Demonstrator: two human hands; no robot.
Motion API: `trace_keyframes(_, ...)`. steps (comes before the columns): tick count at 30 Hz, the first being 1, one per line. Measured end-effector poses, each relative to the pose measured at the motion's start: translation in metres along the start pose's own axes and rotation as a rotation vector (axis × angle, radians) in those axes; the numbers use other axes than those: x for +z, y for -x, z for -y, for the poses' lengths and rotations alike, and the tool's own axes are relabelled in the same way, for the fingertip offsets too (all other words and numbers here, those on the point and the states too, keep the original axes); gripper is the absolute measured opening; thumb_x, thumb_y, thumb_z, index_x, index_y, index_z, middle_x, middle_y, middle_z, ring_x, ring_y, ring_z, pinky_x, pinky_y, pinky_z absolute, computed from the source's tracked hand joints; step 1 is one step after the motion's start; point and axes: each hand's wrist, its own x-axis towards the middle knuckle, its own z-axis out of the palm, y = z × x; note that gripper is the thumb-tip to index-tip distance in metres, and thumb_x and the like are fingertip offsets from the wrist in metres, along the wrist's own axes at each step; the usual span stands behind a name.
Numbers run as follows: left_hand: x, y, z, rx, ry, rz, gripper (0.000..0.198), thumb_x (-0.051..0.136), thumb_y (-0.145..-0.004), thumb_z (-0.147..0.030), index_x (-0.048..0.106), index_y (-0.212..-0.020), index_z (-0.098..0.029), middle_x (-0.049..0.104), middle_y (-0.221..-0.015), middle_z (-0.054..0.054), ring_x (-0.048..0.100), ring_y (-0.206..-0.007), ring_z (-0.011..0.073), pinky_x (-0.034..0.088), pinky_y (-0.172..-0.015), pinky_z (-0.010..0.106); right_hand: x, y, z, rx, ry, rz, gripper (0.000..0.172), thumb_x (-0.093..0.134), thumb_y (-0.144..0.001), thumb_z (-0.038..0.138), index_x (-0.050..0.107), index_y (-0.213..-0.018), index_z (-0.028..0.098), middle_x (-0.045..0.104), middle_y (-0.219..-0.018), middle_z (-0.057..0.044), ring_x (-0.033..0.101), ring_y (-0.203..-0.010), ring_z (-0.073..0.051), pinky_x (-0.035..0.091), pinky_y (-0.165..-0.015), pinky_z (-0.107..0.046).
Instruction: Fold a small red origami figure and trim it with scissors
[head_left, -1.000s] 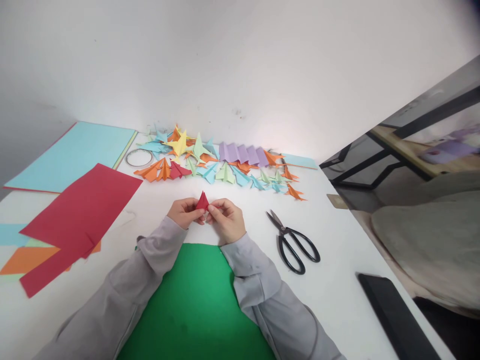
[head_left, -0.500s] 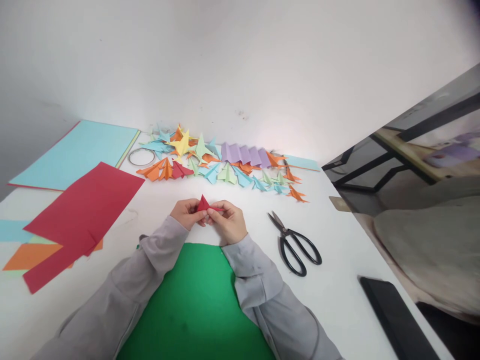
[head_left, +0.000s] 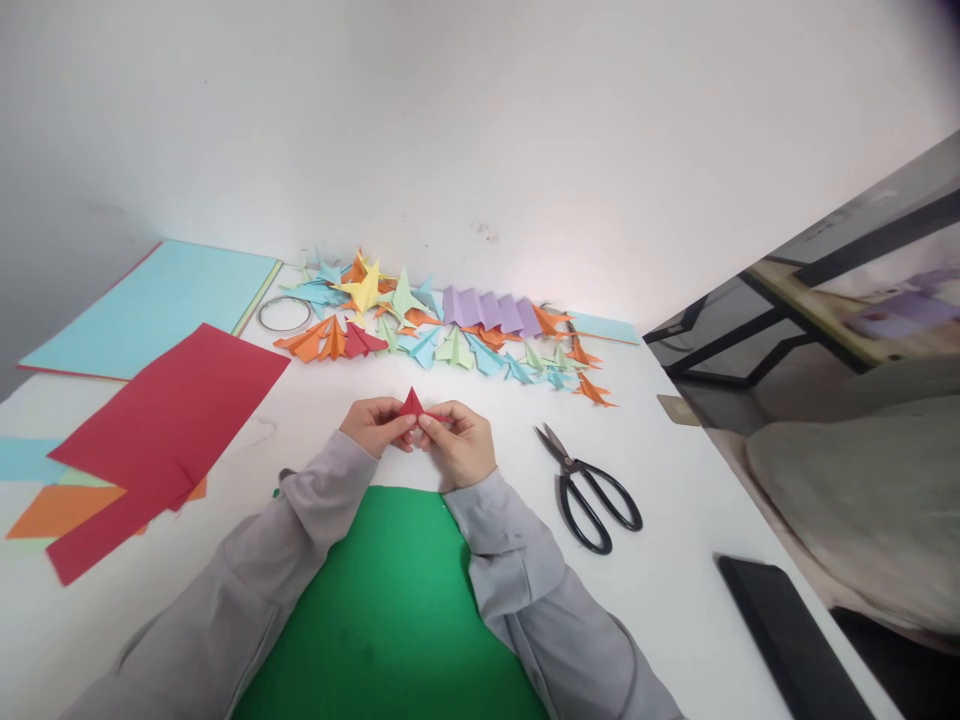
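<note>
A small folded piece of red paper (head_left: 412,402) is pinched between my two hands, its pointed tip facing up and away. My left hand (head_left: 375,424) grips its left side between thumb and fingers. From the right, my right hand (head_left: 461,443) pinches the other side, and a strip of red shows along its fingers. Both hands hide much of the paper's lower part. They are just beyond the far edge of a green mat (head_left: 390,600). To the right of my right hand lie black-handled scissors (head_left: 583,485) with slightly parted blades.
Many folded paper shapes (head_left: 454,348) line the back, beside a pleated purple paper (head_left: 491,310). Leftward lie a red sheet (head_left: 176,400), light blue sheets (head_left: 157,305), orange scraps (head_left: 64,510) and a wire ring (head_left: 284,313). A black flat object (head_left: 795,635) is at the right edge.
The red paper's tip has shifted slightly right and now stands more symmetrical between the thumbs. The left thumb has moved a little; the other things lie as before.
</note>
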Motion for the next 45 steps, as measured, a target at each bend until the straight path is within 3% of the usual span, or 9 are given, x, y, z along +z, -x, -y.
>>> trace_keyframes(5, -0.0023, 0.0, -0.0042, -0.057, 0.042, 0.017, 0.033, 0.077, -0.054, -0.037, 0.063, -0.064, -0.009, 0.059, -0.047, 0.0, 0.056, -0.045, 0.0101, 0.05, -0.047, 0.023, 0.0026, -0.0006, -0.0007, 0.025, -0.052, -0.018, 0.026, 0.08, -0.052, 0.03, 0.064, -0.066, 0.014, 0.062, -0.043, 0.001, 0.056, -0.038, -0.012, 0.048, -0.041, -0.024)
trace_keyframes(11, -0.002, 0.0017, -0.0053, -0.028, 0.017, 0.036, 0.033, 0.079, -0.051, -0.036, 0.063, -0.064, -0.01, 0.06, -0.049, 0.0, 0.056, -0.045, 0.01, 0.05, -0.049, 0.024, 0.0027, 0.0, 0.0013, 0.057, -0.086, -0.002, 0.023, 0.08, -0.052, 0.029, 0.063, -0.057, 0.015, 0.062, -0.041, 0.001, 0.055, -0.035, -0.011, 0.047, -0.038, -0.022)
trace_keyframes(17, -0.0027, 0.0001, -0.0014, -0.02, 0.02, -0.007, 0.034, 0.077, -0.053, -0.037, 0.062, -0.066, -0.009, 0.059, -0.049, -0.001, 0.055, -0.045, 0.0099, 0.051, -0.049, 0.026, 0.0011, -0.001, -0.0021, 0.05, -0.147, 0.01, 0.025, 0.075, -0.059, 0.039, 0.067, -0.061, 0.015, 0.068, -0.053, -0.003, 0.058, -0.039, -0.011, 0.049, -0.039, -0.024)
trace_keyframes(22, -0.0021, 0.0001, -0.0021, -0.023, 0.032, -0.025, 0.033, 0.077, -0.053, -0.036, 0.062, -0.066, -0.01, 0.059, -0.047, -0.001, 0.054, -0.043, 0.0098, 0.05, -0.047, 0.025, -0.0003, 0.0001, -0.0028, -0.049, -0.062, -0.118, 0.017, 0.076, -0.06, 0.03, 0.067, -0.057, 0.016, 0.064, -0.046, 0.0, 0.054, -0.037, -0.01, 0.046, -0.038, -0.022)
trace_keyframes(33, -0.002, 0.0009, -0.0049, -0.051, 0.001, -0.051, 0.028, 0.076, -0.056, -0.033, 0.061, -0.065, -0.011, 0.059, -0.047, -0.001, 0.054, -0.041, 0.0098, 0.049, -0.046, 0.024, -0.0016, 0.0033, 0.0007, -0.044, -0.011, -0.053, 0.028, 0.066, -0.07, 0.041, 0.067, -0.058, 0.016, 0.062, -0.045, -0.001, 0.055, -0.038, -0.011, 0.046, -0.041, -0.024)
trace_keyframes(37, -0.0018, 0.0012, -0.0059, -0.047, -0.011, -0.035, 0.027, 0.075, -0.056, -0.032, 0.061, -0.065, -0.011, 0.058, -0.047, -0.001, 0.054, -0.041, 0.0097, 0.048, -0.046, 0.024, -0.0021, 0.0039, -0.0006, -0.121, 0.107, -0.132, 0.027, 0.067, -0.07, 0.038, 0.065, -0.055, 0.016, 0.059, -0.041, 0.0, 0.051, -0.036, -0.01, 0.043, -0.04, -0.023)
trace_keyframes(40, -0.0013, 0.0016, -0.0084, -0.062, -0.034, -0.052, 0.026, 0.075, -0.057, -0.031, 0.061, -0.065, -0.011, 0.058, -0.046, -0.002, 0.054, -0.041, 0.0095, 0.047, -0.045, 0.023, -0.0024, 0.0035, -0.0012, -0.095, 0.108, -0.133, 0.032, 0.064, -0.073, 0.041, 0.064, -0.054, 0.015, 0.057, -0.04, 0.0, 0.051, -0.036, -0.01, 0.043, -0.04, -0.023)
trace_keyframes(45, -0.0007, 0.0018, -0.0103, -0.085, -0.067, -0.063, 0.026, 0.074, -0.058, -0.032, 0.06, -0.065, -0.012, 0.058, -0.047, -0.002, 0.054, -0.041, 0.0095, 0.046, -0.042, 0.022, -0.0029, 0.0001, -0.0027, -0.016, -0.05, -0.046, 0.032, 0.063, -0.071, 0.048, 0.065, -0.074, 0.016, 0.064, -0.055, 0.0, 0.056, -0.041, -0.011, 0.045, -0.041, -0.024)
